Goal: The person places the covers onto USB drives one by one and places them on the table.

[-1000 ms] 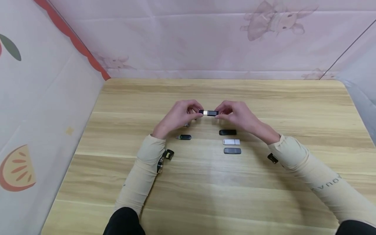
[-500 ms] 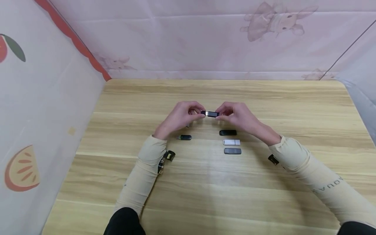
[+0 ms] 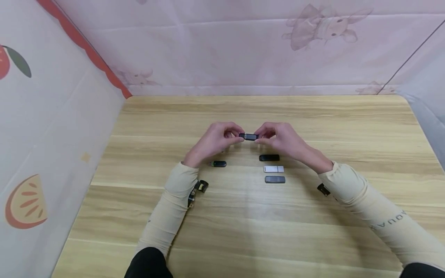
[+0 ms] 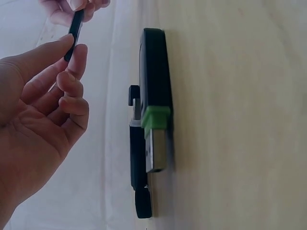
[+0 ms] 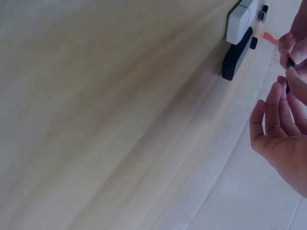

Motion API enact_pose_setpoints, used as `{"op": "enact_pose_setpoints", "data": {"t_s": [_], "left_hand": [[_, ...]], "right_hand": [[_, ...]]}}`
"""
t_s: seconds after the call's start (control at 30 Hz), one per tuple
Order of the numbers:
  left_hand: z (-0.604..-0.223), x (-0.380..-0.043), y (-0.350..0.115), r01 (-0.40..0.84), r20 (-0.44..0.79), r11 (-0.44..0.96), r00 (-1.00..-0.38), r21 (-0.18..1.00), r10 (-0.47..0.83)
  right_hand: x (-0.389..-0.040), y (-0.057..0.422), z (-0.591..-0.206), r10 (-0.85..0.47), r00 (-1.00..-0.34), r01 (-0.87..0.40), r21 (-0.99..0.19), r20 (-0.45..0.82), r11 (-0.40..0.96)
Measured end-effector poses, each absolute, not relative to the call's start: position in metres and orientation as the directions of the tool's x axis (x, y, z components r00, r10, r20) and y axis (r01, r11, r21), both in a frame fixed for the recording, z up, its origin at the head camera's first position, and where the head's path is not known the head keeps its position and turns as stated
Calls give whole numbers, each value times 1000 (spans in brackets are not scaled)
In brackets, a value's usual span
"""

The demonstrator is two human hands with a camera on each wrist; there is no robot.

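Observation:
Between both hands, raised off the table, is a black USB stick (image 3: pixel 251 137). My right hand (image 3: pixel 283 139) pinches its body end between thumb and fingers. At the other end my left hand (image 3: pixel 217 138) pinches a small black cap (image 3: pixel 242 136), which covers most of the metal plug. On the table near my left wrist lies an uncapped black USB stick (image 3: pixel 219 163); its green collar and bare metal plug (image 4: pixel 157 149) show in the left wrist view. Another dark USB stick (image 4: pixel 138 158) lies beyond it, mostly hidden in the head view by my left hand.
Below my right hand, a black USB stick (image 3: pixel 269 157), a white one (image 3: pixel 274 169) and a grey one (image 3: pixel 275 179) lie in a column on the wooden table (image 3: pixel 243 231). A printed pink cloth (image 3: pixel 222 50) hangs behind the table's far edge.
The cap in my left hand has moved right, towards the stick, and the exposed metal plug has shrunk to a sliver. My right hand has hardly moved.

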State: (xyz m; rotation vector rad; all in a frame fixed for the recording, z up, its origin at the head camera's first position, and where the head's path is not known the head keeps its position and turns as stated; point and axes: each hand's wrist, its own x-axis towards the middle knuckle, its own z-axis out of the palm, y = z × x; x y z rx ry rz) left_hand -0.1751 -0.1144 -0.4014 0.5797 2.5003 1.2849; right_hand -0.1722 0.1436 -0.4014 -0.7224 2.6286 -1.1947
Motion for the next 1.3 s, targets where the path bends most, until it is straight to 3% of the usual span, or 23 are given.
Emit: {"op": "enact_pose_setpoints", "data": {"t_s": [1.3], "left_hand": [[-395,-167,-96,324,26,564,-882,760,471]], "right_hand": [[-165,152,-396,-447,-894,-297,-793,35,532]]}}
